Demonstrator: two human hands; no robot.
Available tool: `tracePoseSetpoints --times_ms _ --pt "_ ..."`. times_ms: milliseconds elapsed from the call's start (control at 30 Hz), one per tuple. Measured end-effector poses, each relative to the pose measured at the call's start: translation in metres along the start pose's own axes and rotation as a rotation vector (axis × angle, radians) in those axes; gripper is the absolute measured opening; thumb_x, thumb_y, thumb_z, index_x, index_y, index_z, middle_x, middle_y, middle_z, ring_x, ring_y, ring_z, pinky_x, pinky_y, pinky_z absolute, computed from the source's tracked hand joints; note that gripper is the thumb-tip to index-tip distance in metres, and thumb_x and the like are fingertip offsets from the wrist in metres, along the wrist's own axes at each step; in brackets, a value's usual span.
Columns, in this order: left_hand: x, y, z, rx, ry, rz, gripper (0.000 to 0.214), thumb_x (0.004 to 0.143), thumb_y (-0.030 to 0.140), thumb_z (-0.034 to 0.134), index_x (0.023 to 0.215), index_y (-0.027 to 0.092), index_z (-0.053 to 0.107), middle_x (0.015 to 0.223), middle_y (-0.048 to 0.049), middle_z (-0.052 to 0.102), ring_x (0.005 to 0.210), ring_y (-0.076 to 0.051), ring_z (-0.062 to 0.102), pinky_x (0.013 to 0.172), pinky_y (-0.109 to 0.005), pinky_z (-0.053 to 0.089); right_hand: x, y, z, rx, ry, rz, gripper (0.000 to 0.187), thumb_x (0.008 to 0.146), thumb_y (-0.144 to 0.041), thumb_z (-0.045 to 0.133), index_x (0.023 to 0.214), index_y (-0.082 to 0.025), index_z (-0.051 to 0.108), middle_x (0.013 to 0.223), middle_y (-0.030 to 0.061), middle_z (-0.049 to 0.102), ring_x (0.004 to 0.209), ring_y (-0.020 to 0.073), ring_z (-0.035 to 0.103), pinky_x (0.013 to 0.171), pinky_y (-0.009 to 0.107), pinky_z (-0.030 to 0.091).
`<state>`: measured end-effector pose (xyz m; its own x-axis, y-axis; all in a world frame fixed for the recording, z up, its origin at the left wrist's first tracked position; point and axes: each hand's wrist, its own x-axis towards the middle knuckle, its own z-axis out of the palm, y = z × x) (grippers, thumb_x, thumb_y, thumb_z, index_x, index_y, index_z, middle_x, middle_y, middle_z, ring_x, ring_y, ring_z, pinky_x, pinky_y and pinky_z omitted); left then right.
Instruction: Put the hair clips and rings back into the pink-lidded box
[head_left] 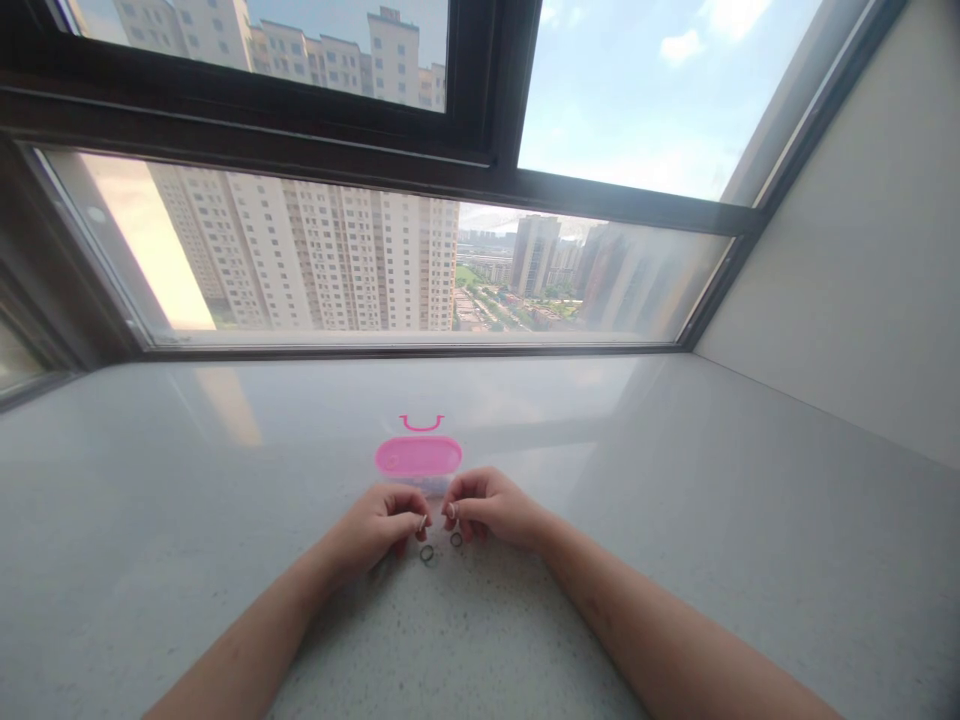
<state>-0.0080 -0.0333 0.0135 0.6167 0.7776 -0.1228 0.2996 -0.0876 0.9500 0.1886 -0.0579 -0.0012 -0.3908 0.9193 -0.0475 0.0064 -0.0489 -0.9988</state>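
Observation:
My left hand (397, 517) is closed in a pinch, thumb against forefinger. Facing it across a narrow gap, my right hand (480, 503) pinches in the same way. Something small and pale shows at the fingertips of each hand, too small to name for sure. Below the fingertips, a dark thin ring (427, 553) lies on the pale speckled sill, with a second ring (456, 540) just under the right fingers. Directly beyond the hands stands a clear box with a pink oval lid (418, 456); my fingers partly hide its front.
A pink curved handle (422, 424) lies behind the box. The broad white speckled windowsill (637, 480) stretches to both sides. At the back it meets a dark-framed window (420, 352), with tall buildings outside. A white wall (847, 260) closes off the right side.

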Motion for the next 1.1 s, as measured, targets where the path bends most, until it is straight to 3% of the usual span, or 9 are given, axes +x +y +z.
tracePoseSetpoints --times_ms 400,1100 --pt "-0.0001 -0.0041 -0.0006 0.056 -0.013 0.062 0.009 0.064 0.014 0.052 0.067 0.011 0.06 0.056 0.0012 0.054 0.048 -0.009 0.042 0.047 -0.021 0.03 -0.0006 -0.0028 0.0017 0.007 0.009 0.02 0.011 0.067 -0.023 0.06 0.07 -0.012 0.059 0.061 0.0012 0.062 0.043 0.0072 0.053 0.036 0.015 0.034" --pt "0.0013 -0.0061 -0.0006 0.074 -0.025 0.082 0.014 0.066 0.015 0.052 0.074 0.011 0.063 0.065 -0.0028 0.061 0.056 -0.011 0.05 0.053 -0.023 0.036 -0.0008 -0.0019 0.0021 -0.029 0.005 0.023 0.011 0.067 -0.023 0.059 0.07 -0.012 0.059 0.06 0.0009 0.061 0.044 0.0073 0.053 0.037 0.015 0.035"
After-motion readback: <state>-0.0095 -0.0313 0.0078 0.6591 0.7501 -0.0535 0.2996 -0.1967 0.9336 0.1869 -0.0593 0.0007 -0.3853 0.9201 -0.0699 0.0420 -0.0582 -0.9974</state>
